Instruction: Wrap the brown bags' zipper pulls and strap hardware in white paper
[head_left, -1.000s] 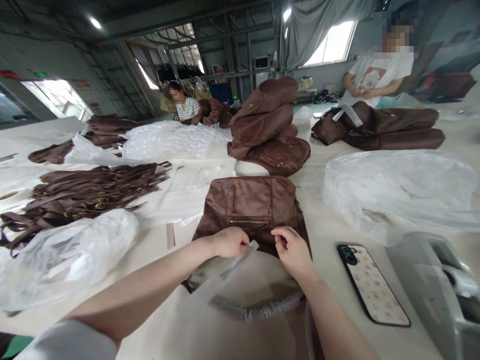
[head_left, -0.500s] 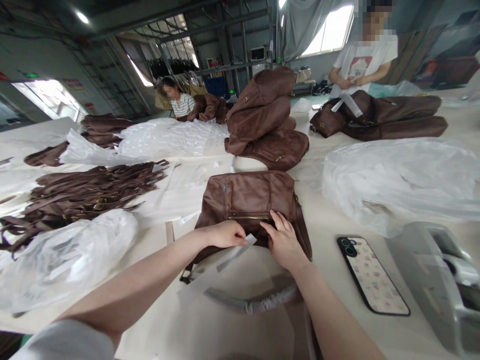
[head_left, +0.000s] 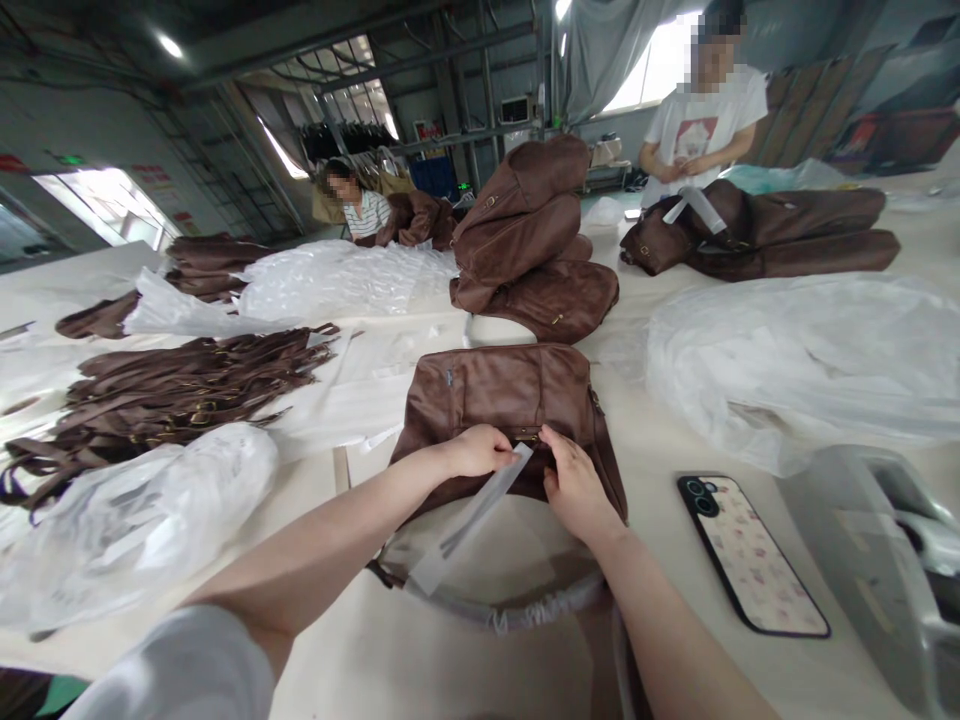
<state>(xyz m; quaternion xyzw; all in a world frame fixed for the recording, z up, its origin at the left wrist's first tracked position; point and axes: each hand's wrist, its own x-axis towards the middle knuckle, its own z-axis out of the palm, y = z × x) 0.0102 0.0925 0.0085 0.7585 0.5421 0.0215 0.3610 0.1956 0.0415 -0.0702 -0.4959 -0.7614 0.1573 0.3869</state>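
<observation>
A brown handbag (head_left: 495, 385) lies on the table in front of me, with a zipped pocket on the side facing up. My left hand (head_left: 480, 452) is closed in a pinch on one end of a translucent plastic strip (head_left: 480, 515), right by the pocket zipper (head_left: 529, 435). The strip slants down over the bag's handle (head_left: 525, 610), which is wrapped in clear film. At the zipper's right end, my right hand (head_left: 574, 485) rests on the bag, fingers stretched out; its underside is hidden.
A phone (head_left: 757, 555) lies to the right, beside a clear plastic container (head_left: 862, 560). Brown straps (head_left: 187, 385) and crumpled plastic (head_left: 172, 510) spread on the left. More brown bags (head_left: 525, 220) are stacked beyond. Two people (head_left: 701, 130) are across the table.
My left hand has moved right and slightly up along the zipper, carrying the strip. My right hand's fingers have shifted and drawn closer to the zipper's right end.
</observation>
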